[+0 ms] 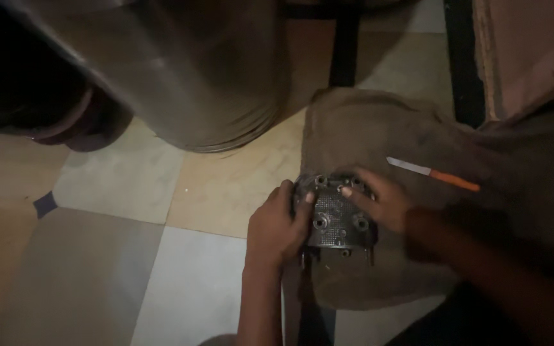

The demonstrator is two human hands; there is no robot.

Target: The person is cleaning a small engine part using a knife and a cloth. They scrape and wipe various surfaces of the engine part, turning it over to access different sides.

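Observation:
A dark metal block (336,216) with several round holes and a gridded face lies on a brown cloth (367,128) on the tiled floor. My left hand (276,227) grips its left side, thumb over the top edge. My right hand (379,198) rests on its upper right part, fingers spread across the face. Bolts or studs stick out at the block's lower edge.
A knife with an orange handle (434,173) lies on the cloth to the right of my right hand. A large steel drum (181,70) stands at the back left. Dark furniture legs (463,57) and a wooden panel (527,51) are at the back right.

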